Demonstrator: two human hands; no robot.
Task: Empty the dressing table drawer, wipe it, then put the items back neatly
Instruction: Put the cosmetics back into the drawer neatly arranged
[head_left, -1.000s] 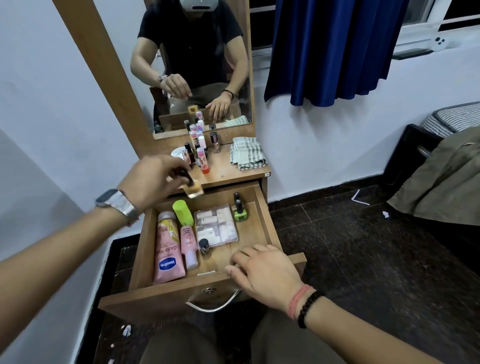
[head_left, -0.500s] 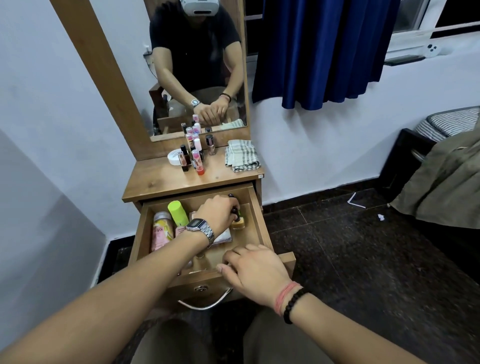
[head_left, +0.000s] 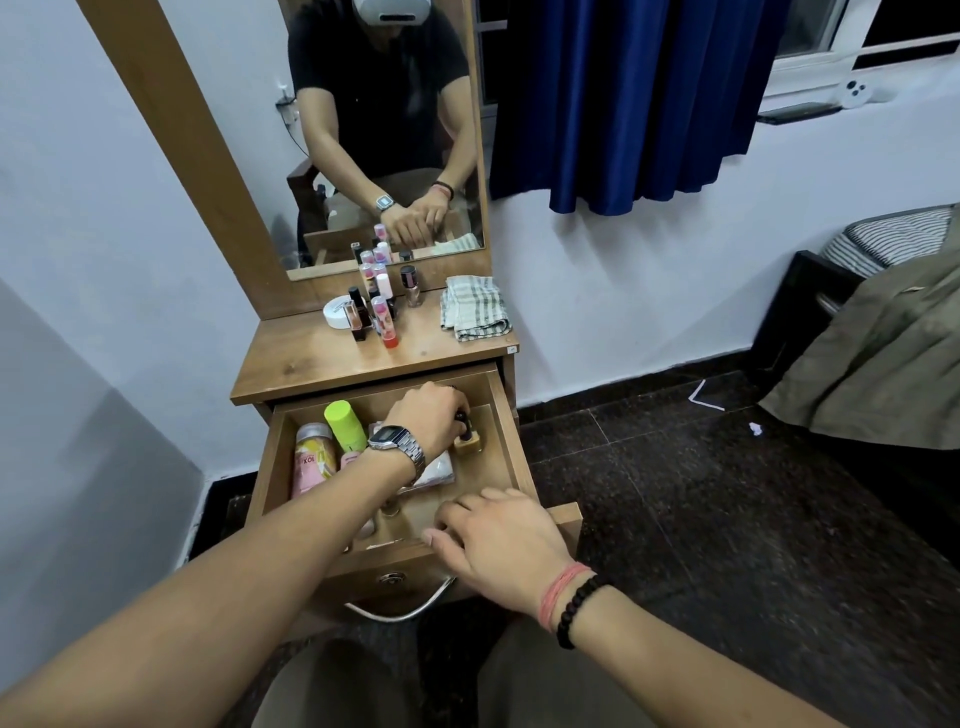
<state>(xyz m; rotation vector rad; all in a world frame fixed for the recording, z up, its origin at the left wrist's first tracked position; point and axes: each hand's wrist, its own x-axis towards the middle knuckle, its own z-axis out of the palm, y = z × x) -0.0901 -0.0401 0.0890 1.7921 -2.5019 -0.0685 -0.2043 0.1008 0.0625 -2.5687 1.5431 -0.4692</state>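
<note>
The wooden drawer of the dressing table stands pulled out. My left hand is inside it at the back right, fingers pinching the dark cap of a small yellow nail polish bottle that stands on the drawer floor. My right hand rests on the drawer's front edge, fingers curled over it. In the drawer lie a pink tube, a bottle with a lime green cap and a flat clear palette, partly hidden by my left wrist.
On the tabletop stand several small bottles, a white round tin and a folded checked cloth. A mirror rises behind. Dark floor lies to the right, with a bed and a blue curtain.
My left hand carried the yellow nail polish bottle from above the tabletop edge down into the drawer's back right corner. My right hand stayed on the drawer front.
</note>
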